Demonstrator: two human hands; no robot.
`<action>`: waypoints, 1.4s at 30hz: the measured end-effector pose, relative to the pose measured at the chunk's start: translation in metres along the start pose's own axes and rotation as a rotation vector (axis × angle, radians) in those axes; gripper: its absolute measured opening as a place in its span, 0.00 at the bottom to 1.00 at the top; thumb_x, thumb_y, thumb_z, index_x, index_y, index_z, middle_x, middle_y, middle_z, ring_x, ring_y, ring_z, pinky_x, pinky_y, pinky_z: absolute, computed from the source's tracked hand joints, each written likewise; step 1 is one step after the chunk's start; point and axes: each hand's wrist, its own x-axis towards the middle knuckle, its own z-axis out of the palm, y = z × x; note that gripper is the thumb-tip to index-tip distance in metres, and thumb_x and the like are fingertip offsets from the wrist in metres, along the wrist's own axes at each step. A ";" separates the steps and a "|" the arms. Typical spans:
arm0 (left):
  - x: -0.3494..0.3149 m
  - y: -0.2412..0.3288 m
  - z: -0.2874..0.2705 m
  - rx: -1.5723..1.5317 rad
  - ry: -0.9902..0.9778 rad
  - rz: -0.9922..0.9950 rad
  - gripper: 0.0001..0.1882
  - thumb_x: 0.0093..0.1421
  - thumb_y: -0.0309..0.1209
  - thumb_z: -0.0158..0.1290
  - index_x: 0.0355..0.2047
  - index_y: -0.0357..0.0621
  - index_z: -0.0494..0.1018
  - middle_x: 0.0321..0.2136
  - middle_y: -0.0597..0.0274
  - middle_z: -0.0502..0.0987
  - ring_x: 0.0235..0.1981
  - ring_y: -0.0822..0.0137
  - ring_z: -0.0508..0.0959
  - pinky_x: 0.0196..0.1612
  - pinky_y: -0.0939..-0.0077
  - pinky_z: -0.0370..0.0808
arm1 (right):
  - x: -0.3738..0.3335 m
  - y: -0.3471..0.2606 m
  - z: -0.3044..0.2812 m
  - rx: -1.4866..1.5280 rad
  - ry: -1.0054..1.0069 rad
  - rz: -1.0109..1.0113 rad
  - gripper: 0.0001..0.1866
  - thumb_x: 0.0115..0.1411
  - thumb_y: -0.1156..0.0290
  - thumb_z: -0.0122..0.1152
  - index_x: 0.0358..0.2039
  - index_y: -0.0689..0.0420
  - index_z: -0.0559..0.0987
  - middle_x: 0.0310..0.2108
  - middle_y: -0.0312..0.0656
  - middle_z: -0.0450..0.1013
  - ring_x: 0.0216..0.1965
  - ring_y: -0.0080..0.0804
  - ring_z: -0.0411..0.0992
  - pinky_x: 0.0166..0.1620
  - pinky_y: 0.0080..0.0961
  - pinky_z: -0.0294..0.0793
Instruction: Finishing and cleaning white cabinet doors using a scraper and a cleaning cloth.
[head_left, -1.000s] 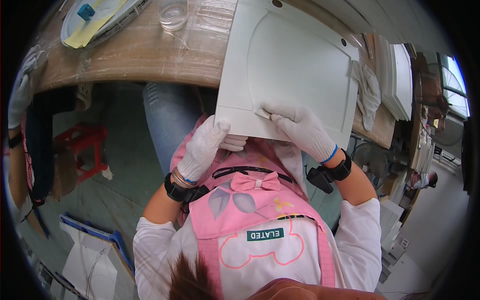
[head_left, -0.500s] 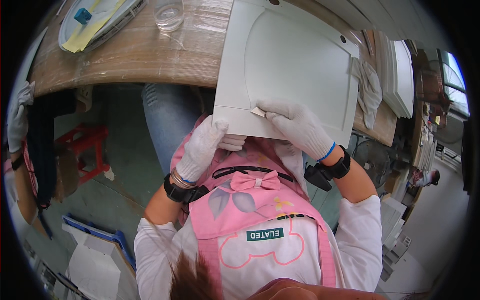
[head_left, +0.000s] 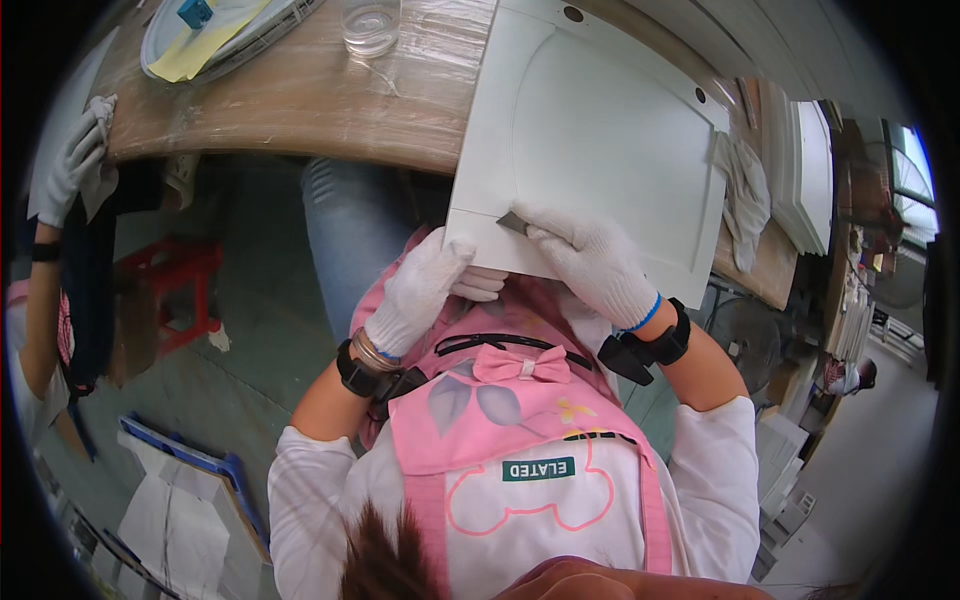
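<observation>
A white cabinet door panel (head_left: 610, 130) with a recessed centre and two dark round holes slants from the table toward my lap. My left hand (head_left: 425, 285), in a white knit glove, grips its near left corner, with the thumb on top and the fingers at the near edge. My gloved right hand (head_left: 590, 255) rests over the near frame strip. Between its thumb and fingers is a small thin flat piece (head_left: 513, 222), grey with a pointed corner, touching the panel by a fine joint line. Its exact kind cannot be made out.
The film-covered table (head_left: 290, 110) bears a clear cup (head_left: 370, 28) and a round white lid (head_left: 300, 12) with yellow paper and a blue block. A cloth (head_left: 742, 190) and stacked white panels (head_left: 800, 165) are at right. A co-worker's gloved hand (head_left: 80, 160) is at far left, near a red stool (head_left: 180, 290).
The view has shifted slightly. The flat piece in my right hand, pale before, now looks grey. At far left the co-worker's hand has moved up to the table edge. My left hand keeps its grip.
</observation>
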 end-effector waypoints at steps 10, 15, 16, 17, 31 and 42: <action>-0.005 0.008 0.009 0.061 0.059 0.006 0.23 0.67 0.47 0.47 0.43 0.36 0.67 0.27 0.69 0.65 0.27 0.76 0.65 0.32 0.78 0.70 | 0.028 -0.015 0.008 -0.188 -0.033 -0.034 0.17 0.61 0.67 0.55 0.51 0.46 0.79 0.41 0.47 0.78 0.40 0.44 0.78 0.45 0.31 0.76; 0.001 0.008 0.002 0.006 -0.098 -0.012 0.24 0.67 0.50 0.46 0.40 0.36 0.68 0.23 0.73 0.60 0.24 0.79 0.59 0.27 0.82 0.62 | 0.029 -0.013 0.004 -0.209 -0.043 -0.085 0.17 0.60 0.66 0.55 0.50 0.44 0.80 0.40 0.47 0.78 0.39 0.44 0.77 0.44 0.32 0.76; 0.001 0.007 0.002 0.016 -0.091 -0.004 0.24 0.66 0.50 0.46 0.40 0.36 0.68 0.23 0.74 0.58 0.23 0.80 0.57 0.26 0.82 0.60 | 0.028 -0.015 0.003 -0.218 -0.046 -0.074 0.17 0.60 0.66 0.55 0.50 0.44 0.80 0.40 0.47 0.78 0.39 0.45 0.77 0.43 0.33 0.76; 0.001 0.007 0.003 0.025 -0.084 0.003 0.25 0.66 0.50 0.46 0.39 0.36 0.68 0.22 0.75 0.56 0.23 0.80 0.55 0.25 0.82 0.57 | 0.028 -0.016 0.002 -0.227 -0.049 -0.062 0.17 0.60 0.66 0.55 0.50 0.44 0.80 0.40 0.46 0.78 0.38 0.45 0.77 0.43 0.33 0.76; 0.000 -0.005 0.000 0.032 0.019 0.043 0.22 0.67 0.48 0.46 0.38 0.36 0.68 0.22 0.76 0.56 0.22 0.80 0.55 0.25 0.82 0.56 | 0.029 -0.026 0.002 -0.307 -0.059 -0.072 0.16 0.60 0.69 0.54 0.49 0.50 0.81 0.39 0.46 0.79 0.37 0.40 0.79 0.42 0.28 0.76; -0.003 0.005 0.005 0.049 0.017 0.042 0.20 0.68 0.45 0.44 0.39 0.36 0.68 0.22 0.75 0.57 0.22 0.80 0.56 0.25 0.82 0.57 | 0.027 -0.024 0.004 -0.333 -0.045 -0.051 0.16 0.60 0.65 0.55 0.49 0.43 0.80 0.39 0.46 0.78 0.38 0.46 0.77 0.41 0.35 0.76</action>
